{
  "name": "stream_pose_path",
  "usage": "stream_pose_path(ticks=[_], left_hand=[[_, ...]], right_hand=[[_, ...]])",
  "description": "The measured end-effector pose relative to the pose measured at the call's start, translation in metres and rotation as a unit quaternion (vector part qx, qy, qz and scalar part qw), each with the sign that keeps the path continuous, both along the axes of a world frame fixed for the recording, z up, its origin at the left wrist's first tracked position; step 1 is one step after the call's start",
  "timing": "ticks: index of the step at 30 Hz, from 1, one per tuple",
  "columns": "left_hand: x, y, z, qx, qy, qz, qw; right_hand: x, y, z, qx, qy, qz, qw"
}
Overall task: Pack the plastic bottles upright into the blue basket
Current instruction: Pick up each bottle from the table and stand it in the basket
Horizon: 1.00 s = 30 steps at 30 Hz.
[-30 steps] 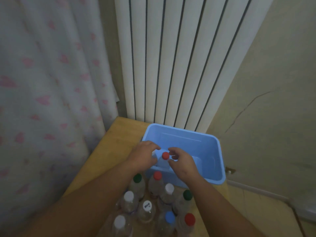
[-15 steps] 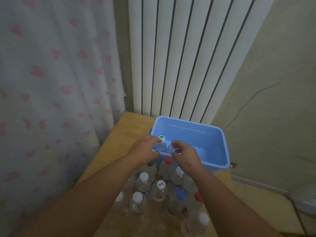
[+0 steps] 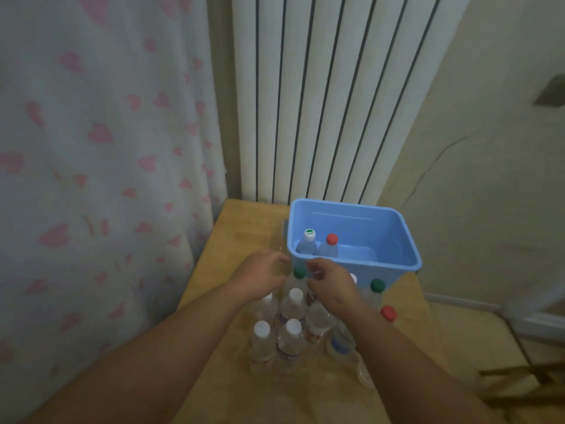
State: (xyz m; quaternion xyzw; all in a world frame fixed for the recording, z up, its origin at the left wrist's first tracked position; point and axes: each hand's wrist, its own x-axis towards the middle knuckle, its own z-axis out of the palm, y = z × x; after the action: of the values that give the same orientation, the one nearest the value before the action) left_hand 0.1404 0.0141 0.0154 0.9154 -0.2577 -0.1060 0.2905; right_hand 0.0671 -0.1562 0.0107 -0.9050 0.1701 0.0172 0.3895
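The blue basket [image 3: 406, 240] stands at the table's far end. Inside it, against the near-left corner, two clear bottles stand upright: one with a white and green cap [image 3: 308, 241] and one with a red cap [image 3: 330, 246]. Several more capped bottles cluster upright on the table just in front of the basket. My left hand [image 3: 260, 278] and my right hand [image 3: 331, 284] hover over that cluster, on either side of a green-capped bottle [image 3: 299, 275]. The fingers of both are loosely curled with nothing in them.
The wooden table [image 3: 232, 234] ends at a white ribbed radiator [image 3: 321, 102] behind the basket. A curtain with pink hearts [image 3: 107, 148] hangs along the left edge. Bottles with green [image 3: 376, 286] and red [image 3: 388, 313] caps stand at the right.
Both hands let go of the two bottles in the basket and drew back over its near wall to the cluster on the table. The camera also tilted, shifting the view.
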Motion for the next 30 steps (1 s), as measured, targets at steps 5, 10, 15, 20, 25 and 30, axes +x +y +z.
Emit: stream_pose_path(ticks=[5, 10, 15, 20, 25, 30], left_hand=[[-0.014, 0.010, -0.007, 0.017, 0.026, -0.014, 0.999], [-0.031, 0.014, -0.014, 0.028, 0.035, -0.024, 0.999], [-0.047, 0.011, -0.019, 0.044, 0.042, -0.005, 0.998], [-0.058, 0.006, -0.022, 0.083, 0.018, 0.008, 0.996], [-0.063, 0.007, -0.023, 0.088, 0.021, 0.017, 0.996], [-0.068, 0.010, -0.027, 0.114, 0.018, 0.015, 0.993]], right_hand=[[-0.021, 0.010, 0.001, -0.023, 0.017, 0.000, 1.000], [-0.031, 0.011, 0.004, -0.037, 0.012, 0.019, 0.999], [-0.046, 0.010, 0.002, -0.044, 0.010, 0.051, 0.998], [-0.053, 0.004, 0.000, -0.037, 0.004, 0.062, 0.997], [-0.055, 0.001, -0.005, -0.048, 0.017, 0.072, 0.996], [-0.054, 0.009, -0.019, -0.031, 0.077, 0.089, 0.993]])
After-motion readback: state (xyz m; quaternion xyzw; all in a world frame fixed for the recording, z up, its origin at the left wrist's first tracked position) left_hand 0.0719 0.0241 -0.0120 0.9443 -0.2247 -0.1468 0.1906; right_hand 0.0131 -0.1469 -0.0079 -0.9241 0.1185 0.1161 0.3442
